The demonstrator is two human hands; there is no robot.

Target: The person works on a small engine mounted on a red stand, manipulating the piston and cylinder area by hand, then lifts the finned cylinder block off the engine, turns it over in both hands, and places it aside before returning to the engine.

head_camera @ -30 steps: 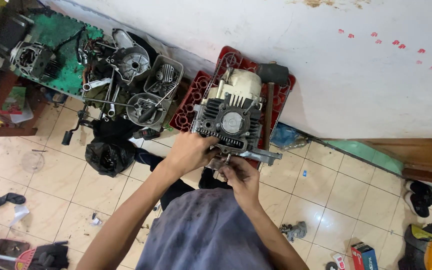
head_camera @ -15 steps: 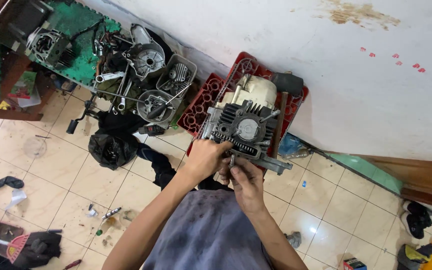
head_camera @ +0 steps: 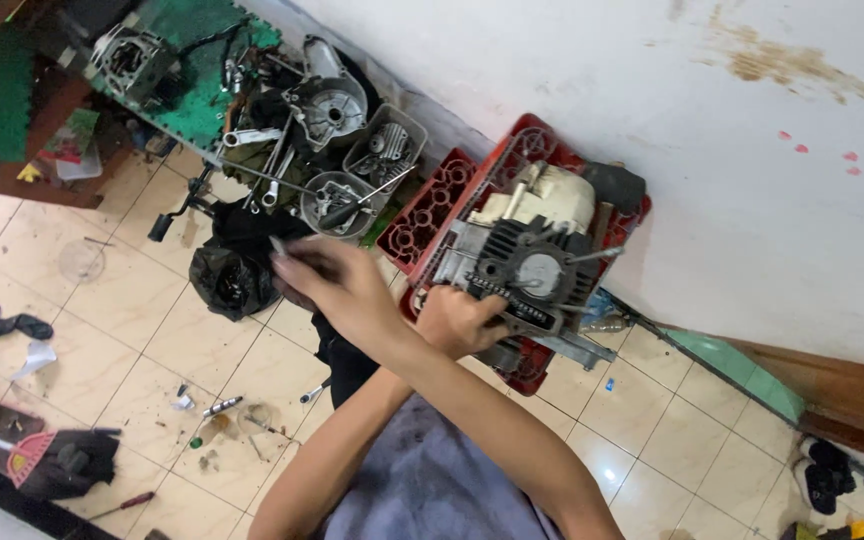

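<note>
On the tiled floor [head_camera: 132, 330] by the wall — an engine [head_camera: 532, 270] stands in a red crate [head_camera: 432, 215], both hands at work.

The left hand [head_camera: 457, 320] grips the engine's lower edge, fingers curled tight on it; the right hand [head_camera: 337, 285] crosses over it towards the loose casings [head_camera: 332, 105] and spanners [head_camera: 252, 137], fingers drawn narrow but blurred — whether they hold anything cannot be told; judging by those parts lying off, the work looks midway, the finned block not closed up.
</note>
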